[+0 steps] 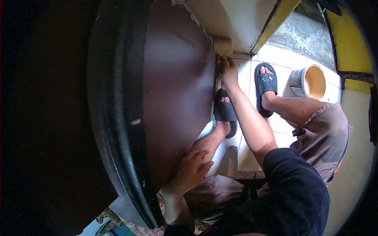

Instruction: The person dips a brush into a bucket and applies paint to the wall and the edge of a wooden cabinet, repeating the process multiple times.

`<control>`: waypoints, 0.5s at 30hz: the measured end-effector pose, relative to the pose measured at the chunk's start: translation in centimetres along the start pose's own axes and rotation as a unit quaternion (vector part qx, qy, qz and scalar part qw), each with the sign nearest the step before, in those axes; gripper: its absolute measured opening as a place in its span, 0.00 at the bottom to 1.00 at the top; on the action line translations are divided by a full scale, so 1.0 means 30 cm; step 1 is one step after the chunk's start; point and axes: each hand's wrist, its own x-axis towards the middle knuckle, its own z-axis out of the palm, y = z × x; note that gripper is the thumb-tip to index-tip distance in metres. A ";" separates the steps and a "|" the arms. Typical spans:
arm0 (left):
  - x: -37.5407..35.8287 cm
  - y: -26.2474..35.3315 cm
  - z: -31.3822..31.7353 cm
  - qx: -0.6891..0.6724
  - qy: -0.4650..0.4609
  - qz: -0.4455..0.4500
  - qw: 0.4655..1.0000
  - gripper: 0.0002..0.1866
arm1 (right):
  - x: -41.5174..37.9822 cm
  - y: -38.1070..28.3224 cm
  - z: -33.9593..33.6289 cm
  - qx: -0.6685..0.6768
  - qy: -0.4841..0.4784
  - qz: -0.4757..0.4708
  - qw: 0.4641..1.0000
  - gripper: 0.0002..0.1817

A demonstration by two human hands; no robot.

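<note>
My right hand (229,74) is closed around the handle of a wide paintbrush (223,46). The brush's pale bristles lie against the lower part of a cream wall (240,17), right beside the edge of a dark brown panel (179,78). Low and nearer to me, my left hand (191,173) is held with its fingers apart and nothing in them, close along the brown panel's lower edge.
A paint can (297,82) with cream paint inside stands on the white tiled floor (246,78), right of my sandalled feet. A yellow door frame (277,23) borders rough concrete (305,33). Under my legs shows a wooden stool (236,173).
</note>
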 end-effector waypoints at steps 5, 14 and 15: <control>-0.001 0.015 0.000 0.066 0.016 0.032 0.997 0.22 | -0.144 -0.146 0.070 0.046 -0.029 -0.049 0.997 0.10; -0.003 0.030 -0.013 0.080 0.012 0.031 0.996 0.23 | -0.134 -0.161 0.121 -0.149 -0.029 -0.259 0.954 0.13; -0.001 0.033 -0.015 0.068 0.006 0.019 0.997 0.23 | -0.079 -0.116 0.109 -0.205 0.012 -0.251 0.946 0.18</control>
